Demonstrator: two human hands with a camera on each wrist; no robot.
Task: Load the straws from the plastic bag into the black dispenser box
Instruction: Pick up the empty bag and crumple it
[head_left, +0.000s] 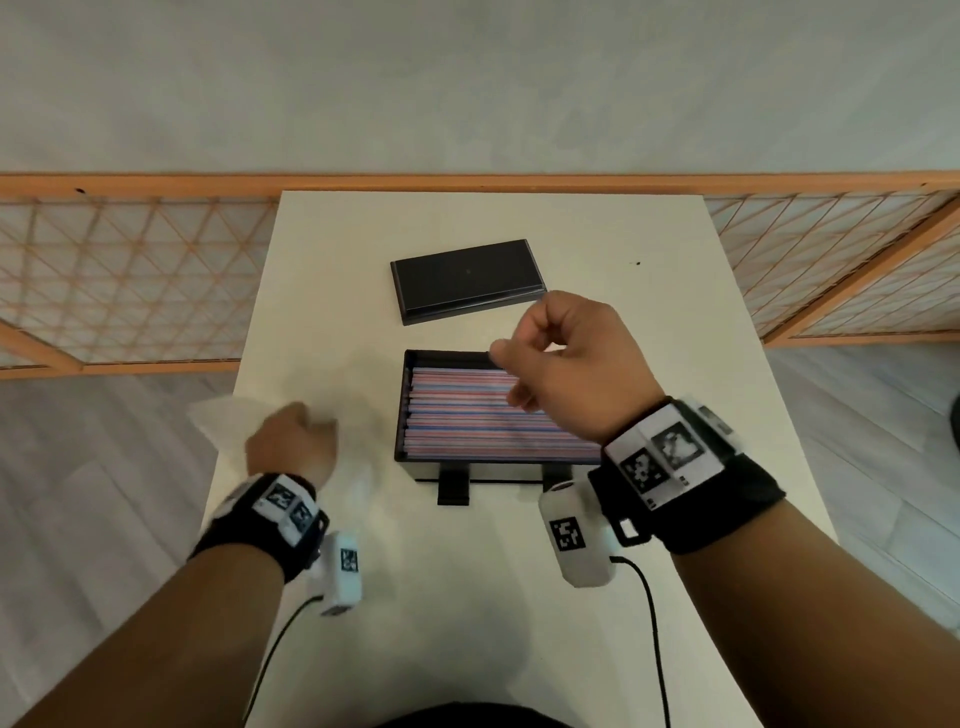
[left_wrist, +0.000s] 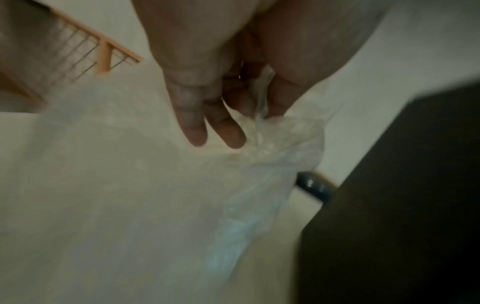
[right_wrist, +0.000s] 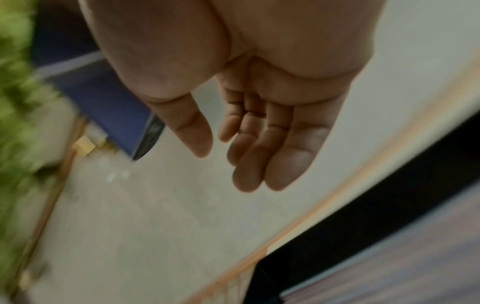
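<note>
The left hand (head_left: 291, 441) is low at the table's (head_left: 322, 291) left edge, fingers pinching the crumpled clear plastic bag (left_wrist: 275, 139). The right hand (head_left: 566, 364) hovers above the open black dispenser box (head_left: 410, 364), fingers loosely curled and holding nothing. Striped straws (head_left: 467, 415) fill the box; its lid (head_left: 467, 280) lies just beyond. Both wristbands carry square black-and-white marker tags; no writing is legible.

white table (head_left: 519, 597), dispenser box (head_left: 410, 415), lid (head_left: 467, 280)
</note>
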